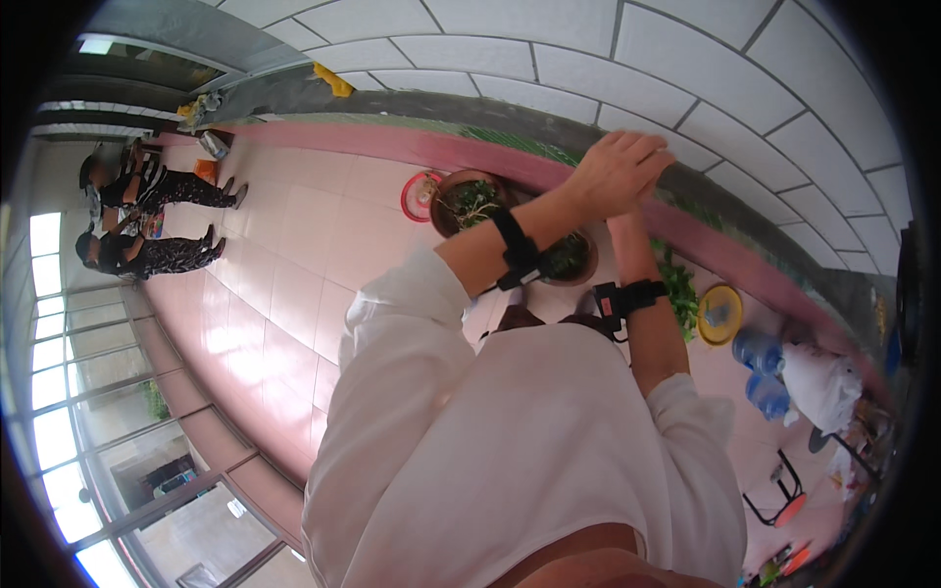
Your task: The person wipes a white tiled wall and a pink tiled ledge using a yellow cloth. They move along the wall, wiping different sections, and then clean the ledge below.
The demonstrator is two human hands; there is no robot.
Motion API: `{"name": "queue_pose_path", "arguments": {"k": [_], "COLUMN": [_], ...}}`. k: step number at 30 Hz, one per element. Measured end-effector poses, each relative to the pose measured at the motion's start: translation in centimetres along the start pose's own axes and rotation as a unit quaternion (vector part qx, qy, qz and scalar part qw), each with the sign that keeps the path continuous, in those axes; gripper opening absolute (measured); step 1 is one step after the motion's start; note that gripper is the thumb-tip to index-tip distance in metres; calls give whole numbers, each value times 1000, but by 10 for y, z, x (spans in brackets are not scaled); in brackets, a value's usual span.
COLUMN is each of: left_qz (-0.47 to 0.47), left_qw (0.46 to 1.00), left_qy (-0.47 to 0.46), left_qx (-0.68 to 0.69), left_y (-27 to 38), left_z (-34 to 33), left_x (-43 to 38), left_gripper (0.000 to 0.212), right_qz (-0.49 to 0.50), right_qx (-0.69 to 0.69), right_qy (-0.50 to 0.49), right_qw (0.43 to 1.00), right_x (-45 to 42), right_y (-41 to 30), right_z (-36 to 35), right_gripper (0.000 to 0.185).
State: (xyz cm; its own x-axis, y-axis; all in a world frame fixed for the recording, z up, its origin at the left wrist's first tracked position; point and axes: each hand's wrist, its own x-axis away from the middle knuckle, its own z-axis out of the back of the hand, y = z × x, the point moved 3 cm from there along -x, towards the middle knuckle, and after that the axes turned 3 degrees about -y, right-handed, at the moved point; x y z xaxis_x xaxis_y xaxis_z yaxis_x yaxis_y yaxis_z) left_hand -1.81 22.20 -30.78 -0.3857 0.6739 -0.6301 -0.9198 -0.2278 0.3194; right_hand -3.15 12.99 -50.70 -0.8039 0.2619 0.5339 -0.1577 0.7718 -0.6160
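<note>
Both hands meet above the ledge by the white tiled wall. My left hand (621, 169) lies over the other with its back showing and its fingers bent, slightly blurred. Most of my right hand (626, 220) is hidden beneath it; only the part near the wrist shows. What lies between the palms cannot be seen. Each forearm wears a black strap (518, 246) with a small device. Under the arms, on the floor, stand a brown pot (443, 209) with a plant and a smaller potted plant (567, 256). A leafy green plant (680, 290) is right of my right forearm.
Two people (158, 187) stand at the far left, near an orange container (206, 171). A red-rimmed dish (406, 198) sits by the brown pot. Rightward are a yellow basin (720, 314), blue water bottles (757, 353), a white plastic sack (820, 382) and a stool (791, 510). Glazed panels line the left.
</note>
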Motion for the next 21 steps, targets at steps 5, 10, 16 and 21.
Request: {"name": "queue_pose_path", "arguments": {"k": [5,10,16,21], "left_qz": [215,335,396,443], "left_qw": [969,934,896,885], "left_qy": [-37,-64,24,6], "left_qx": [-112,-110,-202,-140], "left_y": [-22,-45,-72,-96], "left_z": [-32,-36,0,10], "left_x": [82,104,146,175], "left_gripper": [54,54,40,31], "right_qz": [-33,168,169,216], "right_qx": [78,617,596,599], "right_qy": [3,-54,-97,-80], "right_qw": [996,767,779,767], "right_x": [7,-29,-21,-28], "right_y": [13,24,43,68], "right_z": [-10,-6,-55,-97], "right_gripper": [20,33,45,42]}}
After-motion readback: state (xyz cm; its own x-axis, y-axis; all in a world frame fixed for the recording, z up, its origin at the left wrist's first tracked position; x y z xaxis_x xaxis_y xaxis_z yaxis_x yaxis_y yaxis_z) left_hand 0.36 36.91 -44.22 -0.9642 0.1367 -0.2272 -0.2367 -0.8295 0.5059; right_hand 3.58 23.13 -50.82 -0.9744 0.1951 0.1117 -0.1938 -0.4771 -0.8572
